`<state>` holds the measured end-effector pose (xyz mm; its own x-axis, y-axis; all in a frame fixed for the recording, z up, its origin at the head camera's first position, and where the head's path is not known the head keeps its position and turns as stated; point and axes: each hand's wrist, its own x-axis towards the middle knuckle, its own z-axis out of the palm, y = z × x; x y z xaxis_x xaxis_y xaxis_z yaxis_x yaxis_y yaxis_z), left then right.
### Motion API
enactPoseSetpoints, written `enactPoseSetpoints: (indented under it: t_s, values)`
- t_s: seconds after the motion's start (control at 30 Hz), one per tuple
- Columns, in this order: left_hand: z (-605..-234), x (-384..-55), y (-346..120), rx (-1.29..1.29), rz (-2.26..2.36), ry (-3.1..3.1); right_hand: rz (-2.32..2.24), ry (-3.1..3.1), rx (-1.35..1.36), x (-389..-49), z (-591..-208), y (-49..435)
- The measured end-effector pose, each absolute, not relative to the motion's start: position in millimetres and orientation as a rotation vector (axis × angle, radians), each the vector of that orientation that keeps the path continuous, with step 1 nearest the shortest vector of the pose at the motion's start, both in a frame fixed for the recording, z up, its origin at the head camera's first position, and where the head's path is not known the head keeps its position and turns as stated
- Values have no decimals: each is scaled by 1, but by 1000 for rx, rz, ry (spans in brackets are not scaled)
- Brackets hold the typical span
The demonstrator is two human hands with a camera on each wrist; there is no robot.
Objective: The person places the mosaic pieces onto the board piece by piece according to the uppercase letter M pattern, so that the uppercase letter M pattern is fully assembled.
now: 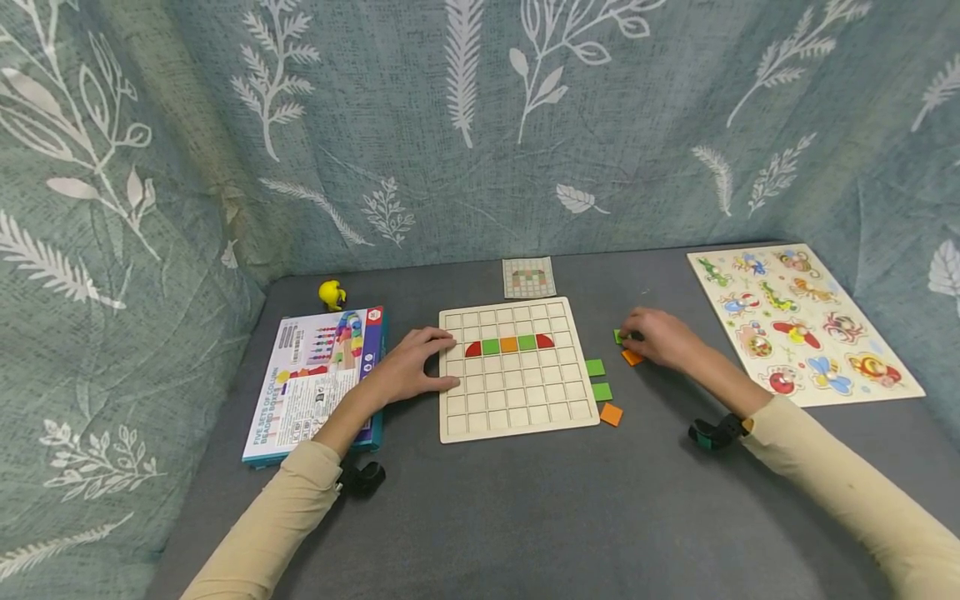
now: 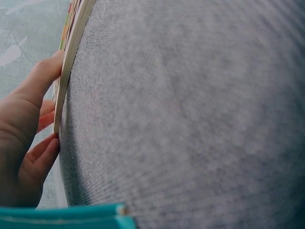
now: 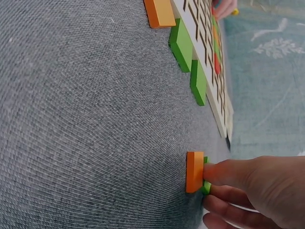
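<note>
A wooden grid board lies mid-table, with one row of pieces on it: a red quarter-round, green, orange and green squares, then another red quarter-round. My left hand touches the board's left edge with fingertips and thumb spread apart. To the right of the board, my right hand pinches a green square tile between thumb and fingers, partly hiding it. Right beside that tile is an orange square tile. Two green tiles and another orange tile lie along the board's right edge.
A pattern card lies behind the board. On the left are a toy box and a small yellow toy. An insect puzzle board lies at the right. A patterned curtain hangs along the back.
</note>
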<state>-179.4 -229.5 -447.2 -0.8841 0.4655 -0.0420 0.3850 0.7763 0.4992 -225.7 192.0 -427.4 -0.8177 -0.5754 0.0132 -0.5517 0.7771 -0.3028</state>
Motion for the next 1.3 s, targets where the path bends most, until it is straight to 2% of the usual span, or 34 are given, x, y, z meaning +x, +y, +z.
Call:
enactPoseSetpoints:
  t_s: [1.3]
  values:
    - [-448,-178,-228,677,731,2805,-396,2864,-902,-226,-424,188]
